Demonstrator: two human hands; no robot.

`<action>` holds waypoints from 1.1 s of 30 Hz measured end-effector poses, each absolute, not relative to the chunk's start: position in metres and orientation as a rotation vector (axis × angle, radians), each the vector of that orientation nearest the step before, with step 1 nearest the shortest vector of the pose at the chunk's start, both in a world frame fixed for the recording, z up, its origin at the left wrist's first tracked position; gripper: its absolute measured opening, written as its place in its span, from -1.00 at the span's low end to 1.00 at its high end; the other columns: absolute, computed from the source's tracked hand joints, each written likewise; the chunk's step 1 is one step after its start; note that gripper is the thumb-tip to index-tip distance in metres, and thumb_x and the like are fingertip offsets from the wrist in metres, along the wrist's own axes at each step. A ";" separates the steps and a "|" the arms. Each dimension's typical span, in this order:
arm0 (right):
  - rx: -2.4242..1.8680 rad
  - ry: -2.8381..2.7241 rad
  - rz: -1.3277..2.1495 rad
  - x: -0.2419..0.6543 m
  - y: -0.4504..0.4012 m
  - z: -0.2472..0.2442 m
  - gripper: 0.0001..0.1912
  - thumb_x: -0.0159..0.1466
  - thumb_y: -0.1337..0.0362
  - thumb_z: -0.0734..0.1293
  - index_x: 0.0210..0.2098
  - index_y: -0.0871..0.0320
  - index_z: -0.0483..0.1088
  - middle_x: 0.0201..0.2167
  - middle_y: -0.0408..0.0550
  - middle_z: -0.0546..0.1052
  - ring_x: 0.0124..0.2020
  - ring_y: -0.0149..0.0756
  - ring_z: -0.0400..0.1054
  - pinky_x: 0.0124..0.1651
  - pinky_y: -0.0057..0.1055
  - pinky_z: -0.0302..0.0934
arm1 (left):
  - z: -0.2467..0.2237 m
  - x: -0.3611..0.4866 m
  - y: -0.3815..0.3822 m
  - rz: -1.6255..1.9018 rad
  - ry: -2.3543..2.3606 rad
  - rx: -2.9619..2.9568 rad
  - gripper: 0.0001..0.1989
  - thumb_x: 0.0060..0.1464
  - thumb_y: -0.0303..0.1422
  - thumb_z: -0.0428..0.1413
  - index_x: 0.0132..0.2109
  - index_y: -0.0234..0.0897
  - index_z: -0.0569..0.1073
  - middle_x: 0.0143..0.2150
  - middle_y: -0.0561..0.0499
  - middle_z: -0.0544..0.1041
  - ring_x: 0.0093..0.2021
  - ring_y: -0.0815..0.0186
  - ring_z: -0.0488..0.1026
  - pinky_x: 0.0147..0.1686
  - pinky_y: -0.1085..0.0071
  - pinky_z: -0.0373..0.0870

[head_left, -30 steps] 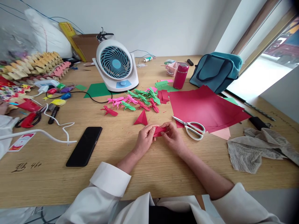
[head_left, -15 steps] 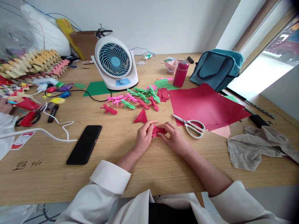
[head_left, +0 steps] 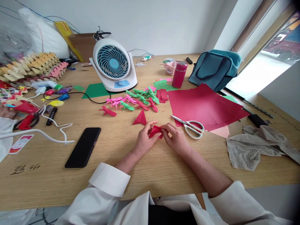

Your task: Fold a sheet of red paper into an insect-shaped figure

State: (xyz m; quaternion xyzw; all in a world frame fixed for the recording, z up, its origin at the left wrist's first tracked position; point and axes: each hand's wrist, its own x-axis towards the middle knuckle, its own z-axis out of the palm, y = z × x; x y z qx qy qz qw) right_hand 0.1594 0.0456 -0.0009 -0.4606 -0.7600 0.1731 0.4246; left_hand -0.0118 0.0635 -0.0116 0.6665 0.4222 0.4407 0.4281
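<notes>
A small piece of red folded paper (head_left: 155, 131) is pinched between my two hands, just above the table. My left hand (head_left: 145, 137) grips its left side, thumb across the front. The fingertips of my right hand (head_left: 176, 138) close on its right end. Just beyond my left hand stands a red folded paper triangle (head_left: 140, 117). Farther back lies a heap of green, pink and red folded paper pieces (head_left: 138, 99). White-handled scissors (head_left: 192, 126) rest to the right of my right hand, their blades partly over large red paper sheets (head_left: 203, 106).
A black phone (head_left: 83, 147) lies to the left. Behind the heap stand a white fan (head_left: 114, 64) and a red flask (head_left: 180, 74). A blue bag (head_left: 213, 70) and a crumpled cloth (head_left: 246, 147) are on the right. Another person's hand (head_left: 7, 111) shows at the far left among cables.
The red paper between my hands has tilted up and shows more of its face. My left thumb has shifted right across it. The view has shifted slightly.
</notes>
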 end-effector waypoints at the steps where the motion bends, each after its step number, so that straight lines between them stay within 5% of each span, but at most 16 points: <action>1: -1.152 -1.862 0.451 0.159 0.046 -0.001 -0.82 0.37 0.33 0.19 -0.16 0.08 0.42 -0.32 -0.02 0.49 -0.30 -0.23 0.37 -0.20 -0.29 0.23 | -0.014 -0.011 0.064 1.108 1.060 1.654 -0.49 0.06 -0.32 0.22 0.15 -0.28 0.35 -0.16 -0.06 0.54 -0.22 0.32 0.50 -0.16 0.43 0.46; 5: -1.171 -1.665 0.656 0.156 0.049 -0.007 -0.88 0.35 0.29 0.22 -0.21 0.08 0.40 -0.42 -0.10 0.47 -0.41 -0.30 0.35 -0.29 -0.34 0.22 | -0.014 -0.009 0.066 1.106 1.034 1.578 -0.50 0.05 -0.42 0.19 0.16 -0.29 0.36 -0.15 -0.07 0.57 -0.20 0.29 0.52 -0.20 0.42 0.48; 11: -1.139 -1.412 0.951 0.152 0.054 -0.020 -0.82 0.31 0.12 0.29 -0.29 0.10 0.39 -0.47 -0.14 0.43 -0.48 -0.35 0.27 -0.38 -0.40 0.21 | -0.006 -0.010 0.065 1.099 1.065 1.700 -0.80 0.09 -0.43 0.15 -0.10 -0.32 0.52 -0.19 -0.05 0.59 -0.17 0.26 0.51 -0.14 0.38 0.47; 17: -1.180 -1.419 0.932 0.152 0.054 -0.015 -0.85 0.29 0.16 0.30 -0.32 0.11 0.36 -0.46 -0.14 0.41 -0.45 -0.35 0.28 -0.40 -0.43 0.20 | -0.009 -0.010 0.064 1.120 1.066 1.977 -0.71 0.12 -0.51 0.10 -0.01 -0.31 0.51 -0.10 -0.08 0.57 -0.08 0.26 0.49 -0.01 0.37 0.42; 33: -1.095 -1.318 0.985 0.152 0.059 -0.018 -0.88 0.23 0.22 0.32 -0.39 0.10 0.31 -0.48 -0.17 0.37 -0.47 -0.37 0.24 -0.40 -0.41 0.21 | -0.009 -0.012 0.060 1.003 1.017 2.311 -0.71 0.21 -0.55 -0.01 0.03 -0.32 0.46 -0.20 -0.07 0.45 -0.16 0.28 0.44 -0.11 0.38 0.44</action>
